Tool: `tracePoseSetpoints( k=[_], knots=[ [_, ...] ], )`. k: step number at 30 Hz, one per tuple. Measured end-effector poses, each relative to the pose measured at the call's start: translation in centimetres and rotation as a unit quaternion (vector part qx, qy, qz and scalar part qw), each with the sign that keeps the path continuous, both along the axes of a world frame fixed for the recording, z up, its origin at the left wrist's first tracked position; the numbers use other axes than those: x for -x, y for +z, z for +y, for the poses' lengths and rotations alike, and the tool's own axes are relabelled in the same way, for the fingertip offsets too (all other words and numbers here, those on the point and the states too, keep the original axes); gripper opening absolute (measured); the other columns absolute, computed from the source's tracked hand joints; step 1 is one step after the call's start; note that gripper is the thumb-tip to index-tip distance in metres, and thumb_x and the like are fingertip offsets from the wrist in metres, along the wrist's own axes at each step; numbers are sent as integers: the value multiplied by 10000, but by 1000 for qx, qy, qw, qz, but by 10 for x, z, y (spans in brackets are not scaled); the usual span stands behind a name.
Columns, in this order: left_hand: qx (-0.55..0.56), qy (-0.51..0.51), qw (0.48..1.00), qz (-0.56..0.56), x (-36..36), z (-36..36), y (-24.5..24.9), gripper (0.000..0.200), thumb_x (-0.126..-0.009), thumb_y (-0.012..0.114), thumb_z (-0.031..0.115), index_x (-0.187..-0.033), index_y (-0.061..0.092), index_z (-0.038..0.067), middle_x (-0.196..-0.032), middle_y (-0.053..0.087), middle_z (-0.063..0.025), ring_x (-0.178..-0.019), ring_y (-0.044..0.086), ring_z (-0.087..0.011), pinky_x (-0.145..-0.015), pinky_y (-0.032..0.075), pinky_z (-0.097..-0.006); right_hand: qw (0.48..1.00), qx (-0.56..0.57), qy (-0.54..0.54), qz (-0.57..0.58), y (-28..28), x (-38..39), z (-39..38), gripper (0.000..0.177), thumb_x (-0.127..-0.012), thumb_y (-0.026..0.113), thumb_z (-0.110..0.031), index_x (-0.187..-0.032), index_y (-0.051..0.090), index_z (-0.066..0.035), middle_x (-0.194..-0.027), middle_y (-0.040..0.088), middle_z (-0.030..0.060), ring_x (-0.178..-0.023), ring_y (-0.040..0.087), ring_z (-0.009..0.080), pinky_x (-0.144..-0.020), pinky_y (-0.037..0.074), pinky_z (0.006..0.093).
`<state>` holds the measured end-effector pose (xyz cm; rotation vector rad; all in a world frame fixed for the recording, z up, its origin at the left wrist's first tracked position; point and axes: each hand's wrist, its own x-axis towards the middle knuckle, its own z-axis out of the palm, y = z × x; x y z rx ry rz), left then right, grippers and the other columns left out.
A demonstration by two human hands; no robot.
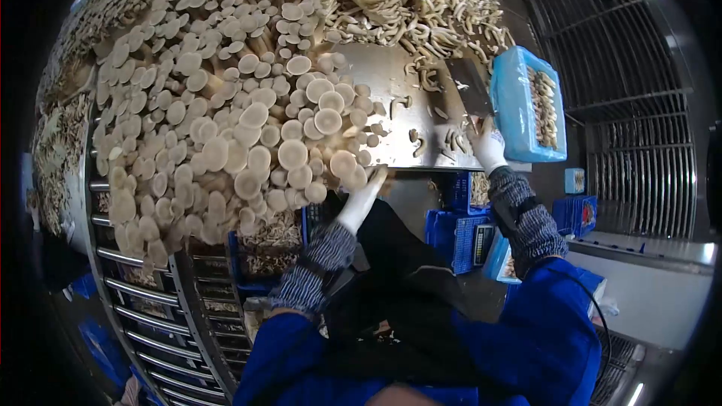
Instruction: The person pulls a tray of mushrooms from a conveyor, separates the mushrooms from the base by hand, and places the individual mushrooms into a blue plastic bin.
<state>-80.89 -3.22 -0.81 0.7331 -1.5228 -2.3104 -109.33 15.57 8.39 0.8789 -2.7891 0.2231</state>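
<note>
A large heap of grey-brown capped mushrooms (248, 116) covers the left and middle of the metal table (368, 68). My left hand (362, 201), in a white glove, is at the heap's front right edge, its fingers pointing at the lowest caps; whether it grips any is hidden. My right hand (488, 144), also gloved, is closed on the handle end of a dark wide-bladed knife (468, 84) lying over the table's right part. Short cut mushroom pieces (454, 140) lie just left of it. Right beside it stands a blue-lined tray (502, 105) with rows of mushrooms.
Long pale mushroom stems (410, 0) are piled at the back. Blue crates (453, 239) stand below the table's front edge, and a crate of trimmings (267, 248) sits under the heap. A roller rack (143, 297) is at left, metal racks (639, 135) at right.
</note>
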Motion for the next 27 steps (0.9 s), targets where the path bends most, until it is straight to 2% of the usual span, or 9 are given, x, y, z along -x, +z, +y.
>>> tracePoseSetpoints(
  k=[2,4,8,12,16,19,20,23,27],
  knots=[
    [-259,-38,963,-61,-70,2,-18,426,-956,629,332,-1252,581,29,-1157,655,-98,-1105,598,-193,-889,523,-346,998,43,23,29,10,-36,-11,320,-896,647,-320,-1050,540,-60,-770,666,225,-655,649,420,-628,503,526],
    [-238,69,964,-93,-131,-9,-23,398,-982,598,309,-1272,563,39,-1100,675,-93,-849,672,-180,-733,555,-299,985,128,83,-84,-9,-60,-24,304,-944,602,-337,-1042,539,-55,-789,658,232,-724,651,424,-640,494,522],
    [-30,240,957,-164,-226,-65,3,483,-976,575,358,-1296,549,-3,-1168,641,-133,-1013,625,-228,-826,542,-332,925,126,85,-347,40,-148,-107,364,-935,598,-373,-1122,564,-63,-924,685,221,-854,669,406,-748,512,492],
    [54,328,936,-118,-303,-101,-11,517,-978,563,345,-1337,522,-24,-1253,596,-147,-1063,600,-232,-911,496,-361,981,-77,89,-154,31,-190,-172,493,-877,589,-484,-1054,680,-33,-975,708,214,-916,680,367,-813,535,430],
    [-22,458,876,-151,-309,-63,37,489,-1019,520,325,-1358,502,-27,-1236,603,-166,-1021,605,-213,-859,507,-342,929,113,103,-336,75,-204,-176,500,-869,570,-519,-1075,704,-84,-989,713,184,-909,675,368,-811,522,447],
    [133,387,877,-250,-303,-24,-46,424,-1009,521,268,-1260,562,-71,-1186,638,-198,-1024,593,-250,-933,462,-349,953,87,138,-255,-52,-160,-184,358,-917,525,-379,-1073,651,-83,-997,687,193,-881,658,368,-798,513,450],
    [223,301,871,-318,-262,-3,-5,392,-996,530,229,-1216,584,-91,-1162,648,-202,-1036,587,-277,-966,436,-347,948,77,190,-245,-70,-140,-184,257,-933,518,-276,-1048,629,-74,-966,677,197,-835,654,353,-764,517,441],
    [108,250,920,-281,-164,42,-24,386,-983,563,232,-1224,590,-69,-1182,649,-179,-1062,592,-258,-973,439,-353,919,159,294,-210,-49,-37,-152,218,-927,520,-238,-1003,595,-48,-919,659,212,-831,635,384,-758,512,475],
    [243,293,819,-429,-33,80,11,403,-991,551,243,-1257,568,-59,-1231,621,-246,-1115,589,-371,-986,442,-383,910,227,271,-216,-36,90,-105,377,-863,603,-222,-1197,535,-61,-1017,617,210,-911,608,368,-783,506,482]
  ],
)
